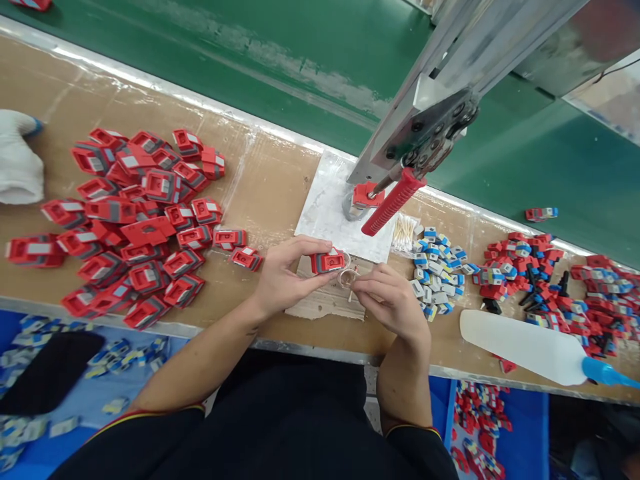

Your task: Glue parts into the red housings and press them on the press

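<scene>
My left hand [283,277] grips a small red toy car body [327,261] with grey and white parts, between thumb and fingers. My right hand [387,293] is pinched just right of it, on a thin pale stick that looks like a cotton swab [350,295]. Close to those fingertips is a small round, pale rim [346,277], partly hidden. Both hands are over a piece of cardboard [327,307]. Beyond them a hand press with a red handle [395,202] stands on a white plate [320,213], and another red body [367,195] sits under its plunger.
Many red car bodies [150,227] are heaped at left, near a white glove [20,160]. To the right are cotton swabs [404,233], white-and-blue parts [437,273], red parts [520,267] and a lying white bottle [523,347]. A green surface [250,60] runs behind the bench.
</scene>
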A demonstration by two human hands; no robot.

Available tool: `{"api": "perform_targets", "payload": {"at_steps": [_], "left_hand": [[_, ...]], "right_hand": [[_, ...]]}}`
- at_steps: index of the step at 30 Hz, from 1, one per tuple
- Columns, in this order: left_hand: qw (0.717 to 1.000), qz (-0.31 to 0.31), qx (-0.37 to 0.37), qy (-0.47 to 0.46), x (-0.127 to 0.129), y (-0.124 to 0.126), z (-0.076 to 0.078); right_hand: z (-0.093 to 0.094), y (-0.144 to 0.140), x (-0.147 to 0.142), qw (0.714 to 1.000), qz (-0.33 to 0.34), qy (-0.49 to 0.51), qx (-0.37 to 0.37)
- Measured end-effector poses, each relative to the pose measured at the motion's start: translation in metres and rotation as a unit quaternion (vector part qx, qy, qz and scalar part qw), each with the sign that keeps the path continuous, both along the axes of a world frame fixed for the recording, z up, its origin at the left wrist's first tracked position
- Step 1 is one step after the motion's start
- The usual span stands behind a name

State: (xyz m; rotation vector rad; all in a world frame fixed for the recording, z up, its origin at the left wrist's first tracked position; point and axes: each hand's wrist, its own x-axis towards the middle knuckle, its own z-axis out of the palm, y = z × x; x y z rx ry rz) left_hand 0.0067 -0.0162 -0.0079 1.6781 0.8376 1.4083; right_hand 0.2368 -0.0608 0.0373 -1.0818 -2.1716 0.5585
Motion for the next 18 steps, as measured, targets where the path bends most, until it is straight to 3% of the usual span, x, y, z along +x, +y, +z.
{"api": "perform_targets", "payload": {"at_steps": [3, 7, 14, 18], "left_hand": [[1.000, 0.007, 0.017, -0.002, 0.001, 0.001, 0.000], [0.998, 0.005, 0.061, 0.021, 0.003, 0.000, 0.004], [0.997, -0.006, 0.077, 0.021, 0.005, -0.002, 0.008], [0.997, -0.002, 0.075, 0.018, 0.005, -0.002, 0.008]], "right_hand": [[0.006, -0.003, -0.004, 0.987, -0.087, 0.130, 0.028], [0.006, -0.003, -0.022, 0.930, -0.190, 0.309, 0.054], [-0.005, 0.000, -0.045, 0.909, -0.178, 0.372, -0.054], [-0.006, 0.000, -0.044, 0.909, -0.165, 0.376, -0.066]]}}
